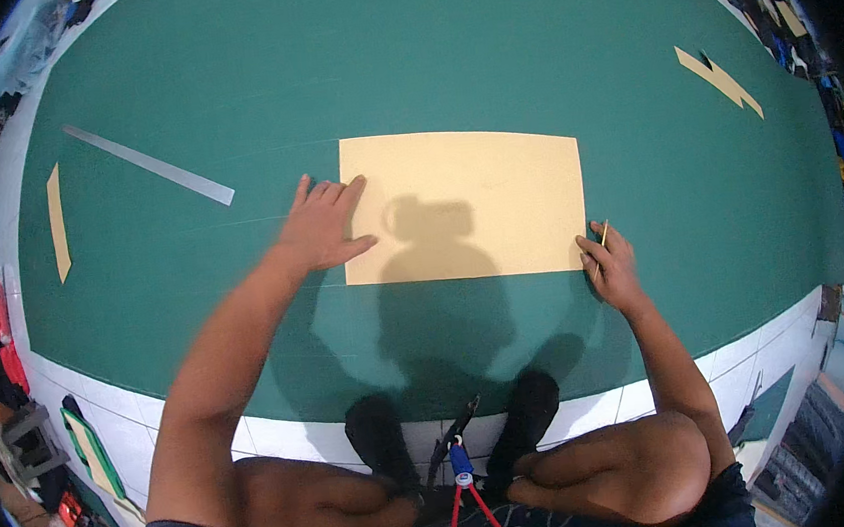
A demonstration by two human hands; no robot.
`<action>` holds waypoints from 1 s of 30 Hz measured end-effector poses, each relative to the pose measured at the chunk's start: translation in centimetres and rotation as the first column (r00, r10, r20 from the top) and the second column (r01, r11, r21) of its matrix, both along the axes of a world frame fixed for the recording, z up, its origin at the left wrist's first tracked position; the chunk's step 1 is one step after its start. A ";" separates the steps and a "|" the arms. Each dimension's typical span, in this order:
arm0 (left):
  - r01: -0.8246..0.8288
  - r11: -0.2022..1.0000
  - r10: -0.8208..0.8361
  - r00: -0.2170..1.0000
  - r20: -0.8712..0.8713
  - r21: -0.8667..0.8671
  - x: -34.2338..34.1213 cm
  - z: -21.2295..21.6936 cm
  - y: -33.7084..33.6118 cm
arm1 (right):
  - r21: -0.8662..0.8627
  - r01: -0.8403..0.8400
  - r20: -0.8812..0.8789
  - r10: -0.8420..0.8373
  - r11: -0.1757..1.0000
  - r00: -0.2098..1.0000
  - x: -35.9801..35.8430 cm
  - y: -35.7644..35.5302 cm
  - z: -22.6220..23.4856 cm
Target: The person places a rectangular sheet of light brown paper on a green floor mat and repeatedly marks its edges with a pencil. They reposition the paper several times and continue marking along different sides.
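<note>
Green mat [483, 47] over white floor tiles [282, 436]. From left: a cream strip [58, 225]; a slanting flat ruler [155, 167]; the left hand [323, 222], spread open, gripping nothing, touching the left edge of a cream rectangular sheet [521, 195] lying centrally, long axis running left to right; the right hand [615, 262], fingers curled around a slim yellow stick [605, 233] pointing away, at the sheet's near right corner; a notched cream piece [725, 86].

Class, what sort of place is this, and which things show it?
Probably a craft or cutting workshop: a broad, flat green mat bordered by white floor tiles bears a long, straight grey ruler-like strip and a thin, rectangular pale-yellow sheet.
</note>
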State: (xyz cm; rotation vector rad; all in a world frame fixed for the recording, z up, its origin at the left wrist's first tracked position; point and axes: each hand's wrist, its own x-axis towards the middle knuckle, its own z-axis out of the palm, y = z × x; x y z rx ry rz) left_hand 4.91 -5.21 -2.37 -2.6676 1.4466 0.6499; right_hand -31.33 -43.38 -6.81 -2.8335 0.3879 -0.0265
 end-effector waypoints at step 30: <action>-0.086 0.990 0.074 0.991 -0.112 -0.108 0.7 -3.0 -4.6 | 0.685 -0.047 0.079 -0.009 0.727 0.997 37.6 17.5 0.1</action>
